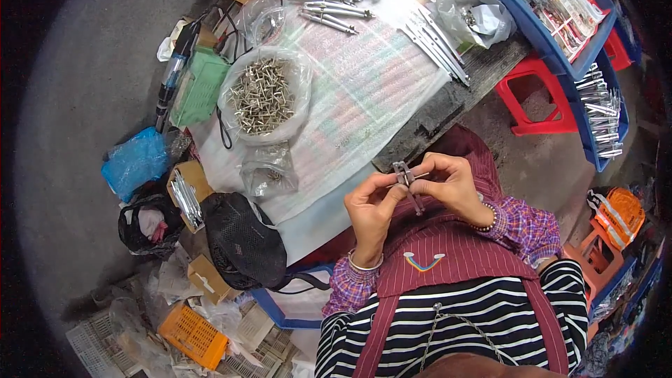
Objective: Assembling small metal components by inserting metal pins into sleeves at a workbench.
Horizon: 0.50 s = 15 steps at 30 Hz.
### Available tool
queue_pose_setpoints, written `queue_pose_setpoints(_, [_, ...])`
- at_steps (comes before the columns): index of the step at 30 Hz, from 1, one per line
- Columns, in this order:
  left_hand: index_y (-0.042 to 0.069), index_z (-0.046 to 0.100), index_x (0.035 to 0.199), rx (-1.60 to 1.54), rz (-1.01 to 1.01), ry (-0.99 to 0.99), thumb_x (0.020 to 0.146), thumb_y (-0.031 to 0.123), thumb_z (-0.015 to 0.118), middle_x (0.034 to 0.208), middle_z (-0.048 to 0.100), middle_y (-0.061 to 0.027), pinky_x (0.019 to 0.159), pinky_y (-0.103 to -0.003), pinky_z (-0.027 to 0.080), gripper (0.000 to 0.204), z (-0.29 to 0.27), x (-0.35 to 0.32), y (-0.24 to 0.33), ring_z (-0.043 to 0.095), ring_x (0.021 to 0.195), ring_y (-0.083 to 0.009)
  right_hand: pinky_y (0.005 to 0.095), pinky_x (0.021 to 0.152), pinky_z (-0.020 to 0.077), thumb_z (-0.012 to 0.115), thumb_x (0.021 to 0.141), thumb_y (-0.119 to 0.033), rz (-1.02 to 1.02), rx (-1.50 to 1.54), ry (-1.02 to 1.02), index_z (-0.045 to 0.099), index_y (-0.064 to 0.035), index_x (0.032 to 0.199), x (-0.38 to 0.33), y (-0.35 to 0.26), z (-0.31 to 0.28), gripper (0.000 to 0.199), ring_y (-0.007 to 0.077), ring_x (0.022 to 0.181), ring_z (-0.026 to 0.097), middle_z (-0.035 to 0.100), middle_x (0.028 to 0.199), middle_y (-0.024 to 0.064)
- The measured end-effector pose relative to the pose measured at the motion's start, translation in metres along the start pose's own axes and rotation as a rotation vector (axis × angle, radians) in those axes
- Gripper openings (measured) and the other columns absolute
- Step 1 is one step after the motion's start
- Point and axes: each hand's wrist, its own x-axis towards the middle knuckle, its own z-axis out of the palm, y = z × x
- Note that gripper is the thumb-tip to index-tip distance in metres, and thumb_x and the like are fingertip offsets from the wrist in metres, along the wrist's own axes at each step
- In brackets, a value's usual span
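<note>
In front of the apron, near the table's edge, my left hand [369,215] and my right hand [453,187] meet at a slim grey metal part [414,203]. Thumb and fingers of both hands pinch it from either side, and its lower end points down toward the apron. A thin pin seems to cross it between the fingertips, though the fingers hide most of the joint. Beyond my hands, a plastic-lined bowl [302,108] holds a heap of small metal pins [260,94].
Long metal pieces [336,12] and flat strips [437,45] lie on the far side of the covered table [343,126]. A blue tray [577,66] and red stool [539,122] stand right. Left are a green basket [201,91], black bag [245,241] and orange crate [192,336].
</note>
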Motion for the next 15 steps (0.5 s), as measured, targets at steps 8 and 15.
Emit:
queue_pose_setpoints(8, [-0.004,0.062,0.085,0.034,0.003,-0.032,0.074,-0.005,0.065,0.077,0.060,-0.0030,0.061,-0.020,0.043,0.011,-0.0002,0.0014,0.0037,0.055,0.068,-0.0079,0.0200,0.061,0.0448,0.069,0.073,-0.004,0.127,0.104,0.008,0.062,0.0014,0.086,-0.0003,-0.0045,0.0028,0.015,0.0061,0.069,0.055,0.063,0.077,0.0019])
queue_pose_setpoints(15, [-0.006,0.059,0.096,-0.120,-0.028,0.046,0.078,-0.005,0.062,0.086,0.060,-0.0053,0.068,-0.022,0.048,0.018,0.0026,0.0033,0.0048,0.058,0.077,-0.0107,0.0206,0.065,0.0463,0.067,0.075,-0.003,0.157,0.232,-0.023,0.059,0.0013,0.097,0.0013,-0.0002,0.0067,0.024,0.0066,0.074,0.056,0.062,0.085,0.0027])
